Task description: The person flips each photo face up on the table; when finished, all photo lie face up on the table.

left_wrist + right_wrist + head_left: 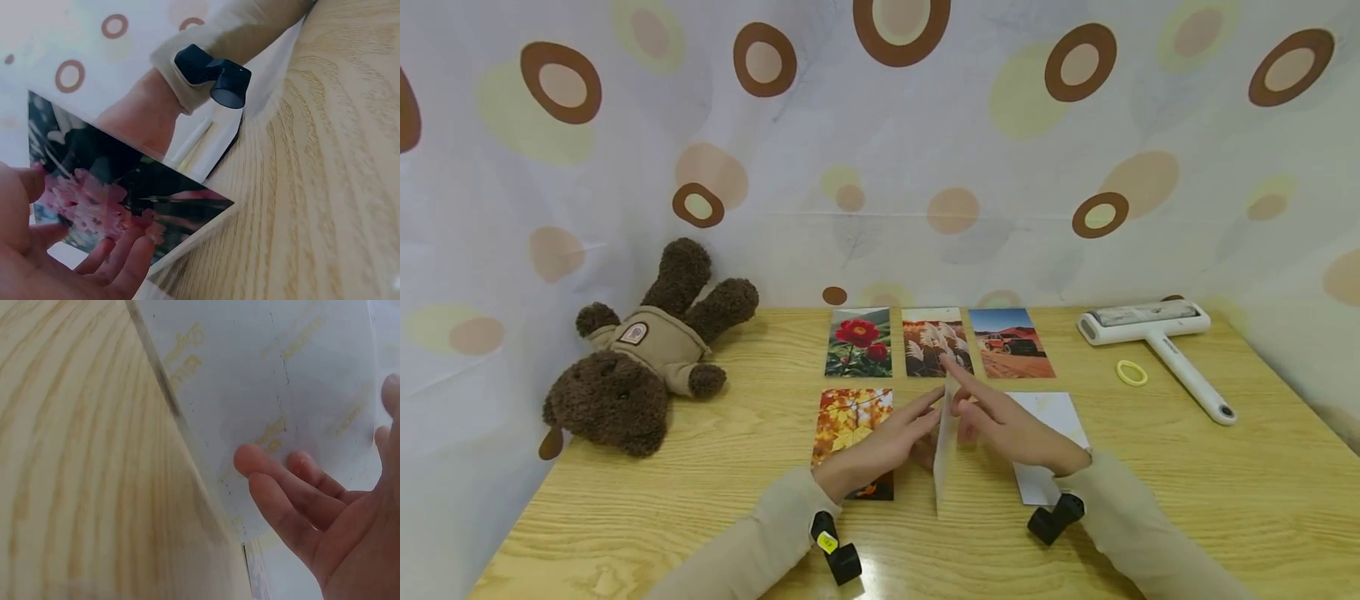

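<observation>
A photo card stands nearly edge-on on the table between my hands. My left hand rests its loosely bent fingers against the printed side, where pink flowers show in the left wrist view. Across from it, my right hand touches the white back, which bears faint yellow lettering; its index finger points forward by the card's upper edge. Beneath the left forearm lies an autumn-leaf card, partly covered. A white, blank-looking card lies partly under the right wrist.
Along the back lie a red-flower card, a reed card and a red-car card. To the right are a white lint roller and a yellow ring. A brown plush toy lies at left against the patterned curtain.
</observation>
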Motion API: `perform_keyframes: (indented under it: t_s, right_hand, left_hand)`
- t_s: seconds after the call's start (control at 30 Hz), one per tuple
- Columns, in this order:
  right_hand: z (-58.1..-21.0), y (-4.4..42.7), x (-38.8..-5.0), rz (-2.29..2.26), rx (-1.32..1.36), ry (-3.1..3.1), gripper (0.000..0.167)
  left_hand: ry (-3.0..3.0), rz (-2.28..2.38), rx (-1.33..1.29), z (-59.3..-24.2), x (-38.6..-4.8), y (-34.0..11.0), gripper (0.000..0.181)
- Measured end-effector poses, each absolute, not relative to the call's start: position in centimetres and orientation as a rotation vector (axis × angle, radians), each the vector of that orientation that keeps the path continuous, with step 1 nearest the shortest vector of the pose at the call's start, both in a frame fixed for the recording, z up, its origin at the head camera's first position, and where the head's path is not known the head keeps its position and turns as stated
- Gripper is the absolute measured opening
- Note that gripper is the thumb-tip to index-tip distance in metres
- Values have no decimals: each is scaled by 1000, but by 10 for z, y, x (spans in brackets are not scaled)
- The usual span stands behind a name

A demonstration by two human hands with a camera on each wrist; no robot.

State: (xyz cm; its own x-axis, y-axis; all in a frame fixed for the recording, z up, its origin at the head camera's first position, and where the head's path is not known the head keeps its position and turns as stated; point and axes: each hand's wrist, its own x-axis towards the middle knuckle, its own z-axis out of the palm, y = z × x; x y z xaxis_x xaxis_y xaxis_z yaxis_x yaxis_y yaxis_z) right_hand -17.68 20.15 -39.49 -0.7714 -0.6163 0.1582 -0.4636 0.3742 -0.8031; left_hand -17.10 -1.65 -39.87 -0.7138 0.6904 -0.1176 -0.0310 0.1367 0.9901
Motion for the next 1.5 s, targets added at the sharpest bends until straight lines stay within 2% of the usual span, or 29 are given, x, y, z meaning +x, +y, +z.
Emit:
perform_keyframes:
  t_s: [0.17, 0.6, 0.8, 1.03, 1.5]
  right_hand:
    - [-392, 206, -175, -1445, -1046, 2382, 56]
    - [-378, 215, -168, -1359, -890, 2487, 54]
    - [-379, 221, -164, -1226, -894, 2589, 52]
    - [-385, 229, -167, -1074, -830, 2665, 59]
    - [-386, 222, -170, -777, -689, 2765, 57]
  left_hand:
    - [1913, 1600, 646, -399, -171, -11, 55]
    - [2194, 1343, 794, -402, -168, -5, 75]
    - [2310, 1138, 988, -404, -168, -6, 72]
    - [2444, 788, 1162, -404, -167, -8, 76]
    - [2505, 566, 1191, -407, -167, -13, 67]
